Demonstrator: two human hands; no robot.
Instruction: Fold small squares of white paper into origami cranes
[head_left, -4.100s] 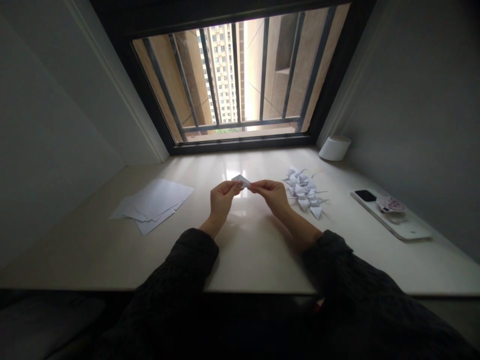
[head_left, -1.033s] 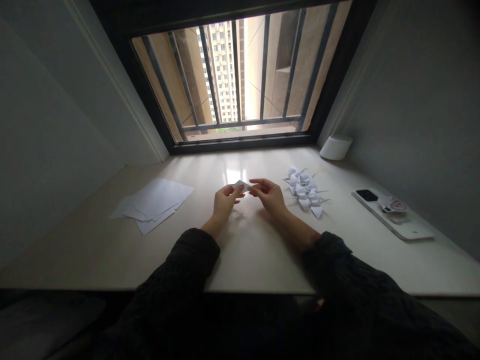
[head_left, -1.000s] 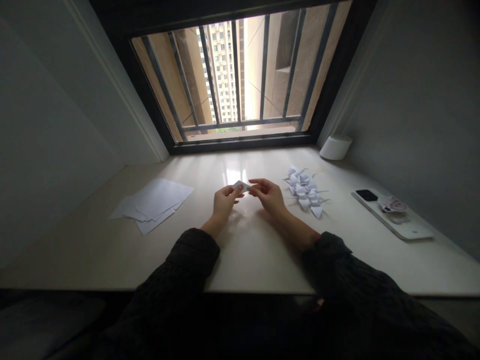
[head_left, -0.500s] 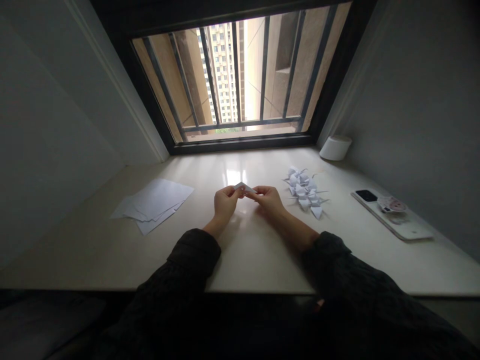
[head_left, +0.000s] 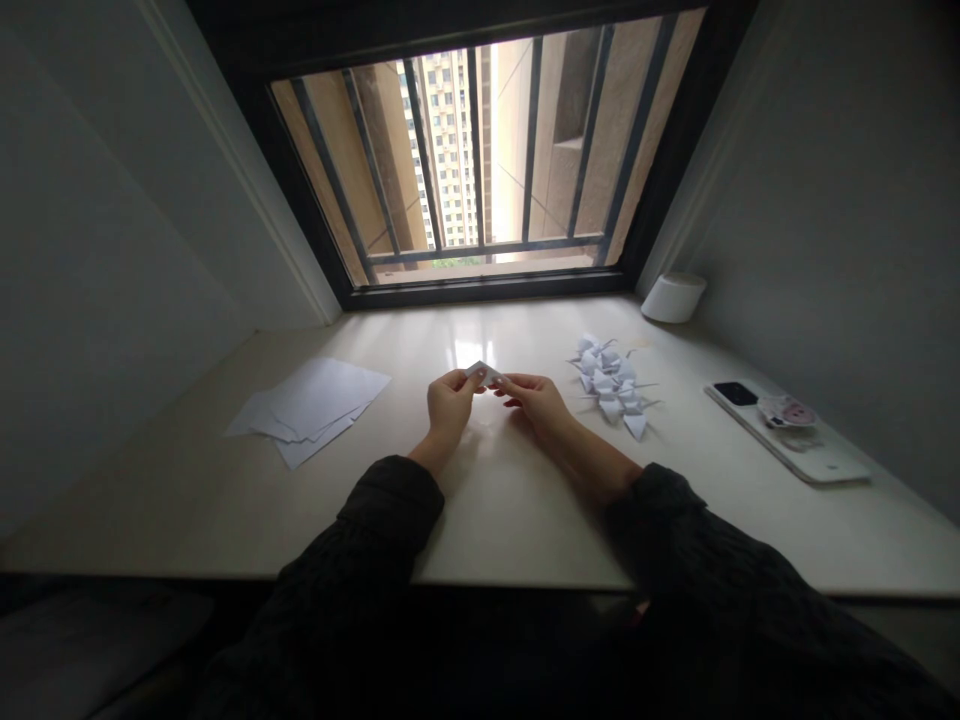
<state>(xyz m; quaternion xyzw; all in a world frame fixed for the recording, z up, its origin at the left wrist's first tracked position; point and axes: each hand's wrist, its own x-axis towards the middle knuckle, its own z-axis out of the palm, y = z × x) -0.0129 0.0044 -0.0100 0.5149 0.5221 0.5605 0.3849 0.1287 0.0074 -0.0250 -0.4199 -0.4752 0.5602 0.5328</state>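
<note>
Between my two hands is a small folded piece of white paper, its peak pointing away from me. My left hand pinches its left side between thumb and fingers. On the opposite side, the thumb and forefinger of my right hand grip the paper, with the other fingers curled below. Part of the paper is hidden behind the fingertips. To the right of my right hand sits a cluster of several folded white paper cranes. Left of my left hand lies a loose stack of white paper sheets.
A white phone with a round sticker-like grip lies at the right, near the wall. In the back right corner stands a white cylindrical object. A barred window rises behind the pale countertop, whose front edge faces me.
The fingers of my right hand have shifted slightly on the folded paper, and its lower fingers show more. The paper's peak sits a little further left. Cranes, sheets and phone lie as before.
</note>
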